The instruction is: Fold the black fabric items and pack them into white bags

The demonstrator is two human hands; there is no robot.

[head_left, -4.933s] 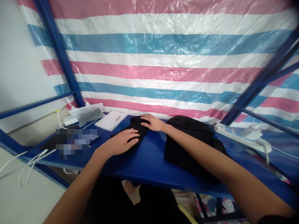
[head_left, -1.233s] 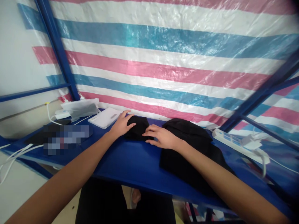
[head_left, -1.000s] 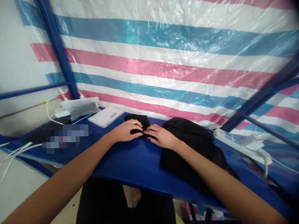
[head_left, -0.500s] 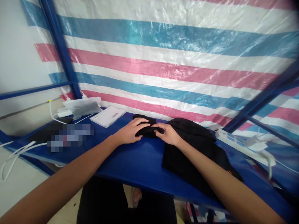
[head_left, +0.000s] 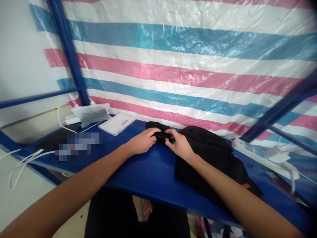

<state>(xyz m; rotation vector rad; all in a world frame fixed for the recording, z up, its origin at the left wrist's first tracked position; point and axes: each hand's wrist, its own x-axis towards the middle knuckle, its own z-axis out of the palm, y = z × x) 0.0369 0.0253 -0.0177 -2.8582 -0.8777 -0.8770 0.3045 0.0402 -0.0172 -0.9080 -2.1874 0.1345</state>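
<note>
A small bundle of black cloth (head_left: 162,136) lies near the back of the blue table (head_left: 138,172); its exact kind is hard to make out. From the left, my left hand (head_left: 141,141) closes its curled fingers on the bundle. On the other side my right hand (head_left: 182,144) pinches the bundle's right end between thumb and fingers. A larger black garment (head_left: 210,155) with orange lettering is spread just to the right, partly under my right wrist and forearm.
Left of my hands are white papers (head_left: 117,124), a whitish pouch (head_left: 91,114), white cables (head_left: 27,162) and a black flat item (head_left: 55,138). A white power strip (head_left: 262,158) lies at the right. Striped plastic sheeting (head_left: 173,79) hangs behind, between blue metal posts (head_left: 71,56).
My left hand's fingers have curled in from a more spread pose onto the black bundle. My right hand keeps its pinch. The view has shifted slightly.
</note>
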